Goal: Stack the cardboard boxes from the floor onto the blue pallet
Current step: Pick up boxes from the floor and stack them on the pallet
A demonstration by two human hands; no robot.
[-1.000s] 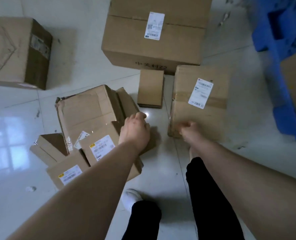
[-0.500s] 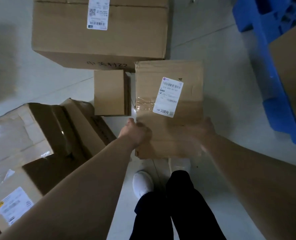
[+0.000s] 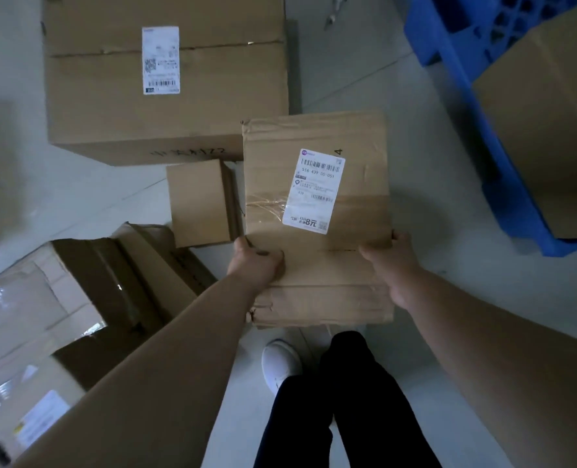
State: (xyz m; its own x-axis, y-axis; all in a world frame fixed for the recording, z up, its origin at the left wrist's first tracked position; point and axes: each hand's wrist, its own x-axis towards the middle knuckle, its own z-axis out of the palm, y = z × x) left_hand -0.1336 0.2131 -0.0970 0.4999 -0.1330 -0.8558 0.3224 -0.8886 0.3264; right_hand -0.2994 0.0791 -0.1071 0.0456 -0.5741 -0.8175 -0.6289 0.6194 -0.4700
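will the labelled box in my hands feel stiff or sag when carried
Probably light: left hand and right hand hold the labelled box by its near end alone. Its near edge looks crumpled, so it may flex under a squeeze. Flat sides: unlikely to roll.

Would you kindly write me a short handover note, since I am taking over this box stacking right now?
Hands: the left hand grips the near left edge of the labelled box, and the right hand grips its near right edge. The box appears lifted off the floor.
Pallet: the blue pallet is at the upper right, with one plain box on it.
Done: that one box is stacked, as far as the view shows.
Left: set the held box on the pallet, then take the large box, the small box and the torn boxes at the left.
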